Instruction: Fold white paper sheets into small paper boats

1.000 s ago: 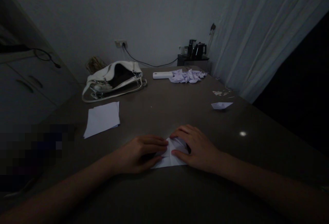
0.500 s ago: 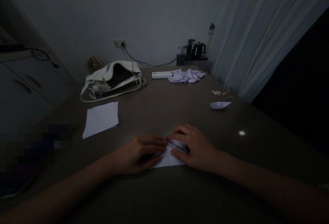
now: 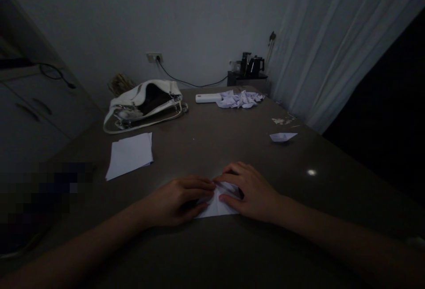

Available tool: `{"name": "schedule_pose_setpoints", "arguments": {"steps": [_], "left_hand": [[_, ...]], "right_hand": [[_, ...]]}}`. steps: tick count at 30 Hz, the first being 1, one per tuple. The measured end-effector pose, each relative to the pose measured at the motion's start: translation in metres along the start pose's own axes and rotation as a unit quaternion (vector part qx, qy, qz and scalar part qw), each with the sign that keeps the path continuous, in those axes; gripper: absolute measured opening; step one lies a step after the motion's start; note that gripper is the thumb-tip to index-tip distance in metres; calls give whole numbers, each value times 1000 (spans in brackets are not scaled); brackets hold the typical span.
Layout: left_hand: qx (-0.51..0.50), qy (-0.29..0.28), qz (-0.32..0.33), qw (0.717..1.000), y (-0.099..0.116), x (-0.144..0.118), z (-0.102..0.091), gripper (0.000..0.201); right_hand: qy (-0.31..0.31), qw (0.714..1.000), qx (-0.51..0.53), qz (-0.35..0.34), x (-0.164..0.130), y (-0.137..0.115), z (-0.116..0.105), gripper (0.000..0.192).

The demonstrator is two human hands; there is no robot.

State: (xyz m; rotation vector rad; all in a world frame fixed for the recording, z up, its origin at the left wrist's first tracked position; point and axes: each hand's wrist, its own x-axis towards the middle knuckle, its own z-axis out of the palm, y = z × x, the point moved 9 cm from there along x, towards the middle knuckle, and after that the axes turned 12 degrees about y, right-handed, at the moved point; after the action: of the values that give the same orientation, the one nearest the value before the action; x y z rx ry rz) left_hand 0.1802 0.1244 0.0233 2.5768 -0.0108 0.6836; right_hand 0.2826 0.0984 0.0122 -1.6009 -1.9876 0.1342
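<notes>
The folded white paper lies flat on the dark table, near its close side and between the two hands. Its straight near edge, seemingly its long axis, runs left to right, rising slightly to the right; a narrower part points away toward the wall, though fingers hide the outline. The left hand comes in low from the left, palm down, its fingers pointing right, fingertips and thumb on the paper. The right hand arches over the other side, fingers curved across the far edge, thumb lying across the face. Neither is clenched; whether either pinches a layer, I cannot tell. Beyond, a paper stack sits left, a small folded paper boat right.
</notes>
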Motion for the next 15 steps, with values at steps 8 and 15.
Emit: {"name": "schedule_pose_setpoints", "arguments": {"steps": [8,15], "left_hand": [[13,-14,-2,1000,0,-2,1,27],[5,-20,-8,1000,0,-1,1,28]], "right_hand": [[-11,1000,6,4,1,-1,1,33],[0,999,7,34,1,-2,0,31]]}}
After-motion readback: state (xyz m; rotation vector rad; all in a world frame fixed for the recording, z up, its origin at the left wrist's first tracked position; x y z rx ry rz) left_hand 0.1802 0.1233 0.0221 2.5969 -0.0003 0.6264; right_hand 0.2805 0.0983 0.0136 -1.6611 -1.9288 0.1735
